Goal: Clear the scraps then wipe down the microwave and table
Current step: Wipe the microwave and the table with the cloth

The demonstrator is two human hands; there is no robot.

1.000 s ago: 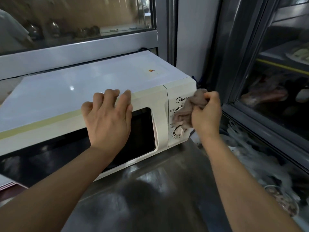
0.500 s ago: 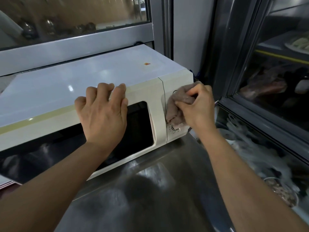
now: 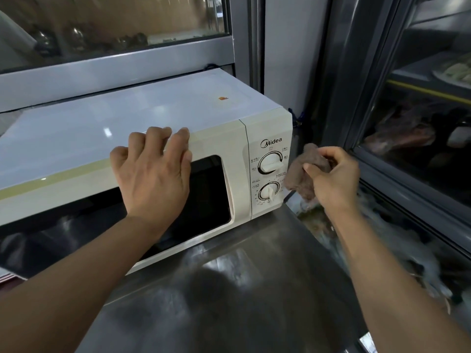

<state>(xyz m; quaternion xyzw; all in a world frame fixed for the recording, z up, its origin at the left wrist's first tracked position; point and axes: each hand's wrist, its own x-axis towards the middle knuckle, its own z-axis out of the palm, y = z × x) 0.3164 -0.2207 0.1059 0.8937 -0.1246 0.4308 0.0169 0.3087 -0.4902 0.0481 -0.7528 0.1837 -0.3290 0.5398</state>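
A white microwave (image 3: 132,128) stands on a steel table (image 3: 229,289), door closed, two dials on its right panel. My left hand (image 3: 153,174) lies flat on the top front edge of the door, fingers bent over the rim. My right hand (image 3: 334,177) grips a crumpled brown-grey cloth (image 3: 303,171) just off the microwave's right side, beside the lower dial. The cloth is clear of the control panel.
A glass-fronted cabinet (image 3: 420,138) with food inside stands close on the right. Below it a compartment (image 3: 382,245) holds plastic bags and dishes. A metal-framed window (image 3: 114,72) runs behind the microwave. A small orange sticker (image 3: 223,98) sits on the microwave top.
My right hand has drawn the cloth off the control panel to the right, uncovering both dials. My left hand has stayed on the door's top edge.
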